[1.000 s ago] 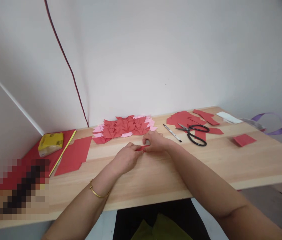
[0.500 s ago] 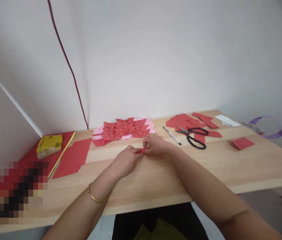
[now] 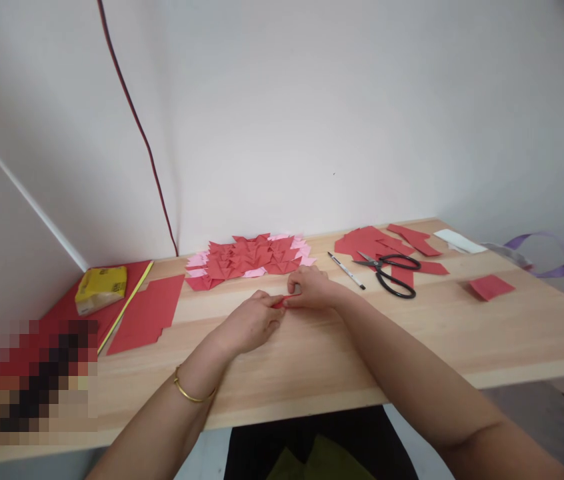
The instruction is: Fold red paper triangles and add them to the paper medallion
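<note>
A small folded piece of red paper lies at the middle of the table, mostly covered by my fingers. My left hand grips its left end, thumb and fingers closed. On the other end, my right hand pinches the paper with curled fingers. Just behind my hands spreads a heap of pointed folded paper pieces, mostly red with pink ones at the sides. To the right of my right hand lie a white pen and black-handled scissors, the blades partly over red paper scraps.
A folded red square lies at the right. At the left are a cut red sheet, a yellow packet on red paper and a yellow strip. White paper and a purple ribbon are at the far right.
My hands stay on the red paper, with a slight shift of the fingers; less of the paper shows between them. The whole view has moved slightly.
</note>
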A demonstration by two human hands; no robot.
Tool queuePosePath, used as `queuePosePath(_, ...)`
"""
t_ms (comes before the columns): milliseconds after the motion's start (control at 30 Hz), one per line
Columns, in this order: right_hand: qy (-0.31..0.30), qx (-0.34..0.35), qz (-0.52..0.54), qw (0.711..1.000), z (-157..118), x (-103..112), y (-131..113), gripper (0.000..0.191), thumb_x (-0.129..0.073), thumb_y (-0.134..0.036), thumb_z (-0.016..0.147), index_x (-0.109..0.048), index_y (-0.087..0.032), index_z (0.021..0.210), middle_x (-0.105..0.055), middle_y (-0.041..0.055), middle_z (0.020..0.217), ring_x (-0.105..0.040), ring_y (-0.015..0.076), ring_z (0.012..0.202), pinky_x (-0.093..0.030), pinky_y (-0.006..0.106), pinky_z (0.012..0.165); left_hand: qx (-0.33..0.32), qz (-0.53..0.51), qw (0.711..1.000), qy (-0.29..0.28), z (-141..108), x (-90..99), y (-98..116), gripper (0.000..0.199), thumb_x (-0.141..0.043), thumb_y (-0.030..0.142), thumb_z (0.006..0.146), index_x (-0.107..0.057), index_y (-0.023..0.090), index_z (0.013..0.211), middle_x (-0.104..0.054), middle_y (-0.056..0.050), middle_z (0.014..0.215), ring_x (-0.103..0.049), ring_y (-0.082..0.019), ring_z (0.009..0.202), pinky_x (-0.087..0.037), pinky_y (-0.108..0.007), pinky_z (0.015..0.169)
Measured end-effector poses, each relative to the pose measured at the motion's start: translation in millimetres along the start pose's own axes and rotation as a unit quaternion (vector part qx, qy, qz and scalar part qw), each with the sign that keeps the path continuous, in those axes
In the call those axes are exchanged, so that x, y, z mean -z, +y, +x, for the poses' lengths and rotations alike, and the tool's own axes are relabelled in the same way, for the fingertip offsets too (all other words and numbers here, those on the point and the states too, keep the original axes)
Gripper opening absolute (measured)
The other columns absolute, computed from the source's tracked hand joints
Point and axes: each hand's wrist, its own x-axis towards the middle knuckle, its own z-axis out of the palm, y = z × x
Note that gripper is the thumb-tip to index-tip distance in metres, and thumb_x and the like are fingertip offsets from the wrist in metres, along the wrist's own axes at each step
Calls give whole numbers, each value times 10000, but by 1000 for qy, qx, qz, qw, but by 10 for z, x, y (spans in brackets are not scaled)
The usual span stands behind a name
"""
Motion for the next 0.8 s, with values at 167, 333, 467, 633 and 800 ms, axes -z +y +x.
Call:
queuePosePath(167, 0, -22, -5, 1000, 28, -50, -37, 361, -695, -507, 652, -637, -252, 901, -554, 91, 1096, -466, 308, 1083, -374, 434, 881, 0, -13, 1000, -26, -7, 36, -5, 206, -469, 143, 854, -665, 177, 801, -653, -86, 1047, -528, -197, 886, -456, -312, 793)
queuePosePath(333, -21, 17, -15, 1000, -5, 41, 15, 301, -688, -427, 679, -638, -243, 911, -568, 82, 1096, -498, 280, 1047, -388, 389, 861, 5, -37, 999, -25, -31, 61, -42, 222, -489, 171, 850, -686, 177, 746, -643, -102, 1126, -559, -226, 1005, -462, -344, 878)
queuePosePath(467, -27, 43, -17, 999, -14, 65, 57, 291, -682, -421, 694, -641, -237, 916, -574, 82, 1075, -501, 273, 1035, -396, 369, 853, 28, -59, 998, -24, -40, 41, -79, 250, -481, 198, 862, -707, 164, 762, -620, -119, 1180, -566, -233, 1077, -456, -351, 937)
queuePosePath(633, -47, 85, 12, 995, -10, 77, 156, 235, -673, -350, 709, -640, -227, 906, -566, 76, 1059, -499, 246, 1026, -403, 341, 868, 44, -59, 997, -25, -37, 32, -76, 277, -462, 219, 878, -706, 158, 761, -598, -120, 1157, -569, -220, 1060, -447, -336, 949)
queuePosePath(800, -61, 100, 21, 993, -7, 94, 222, 247, -664, -325, 707, -638, -225, 930, -541, 81, 1070, -492, 246, 1024, -410, 347, 871, 72, -70, 994, -32, -28, 64, -44, 262, -475, 221, 866, -691, 149, 736, -581, -109, 1069, -582, -192, 958, -457, -318, 902)
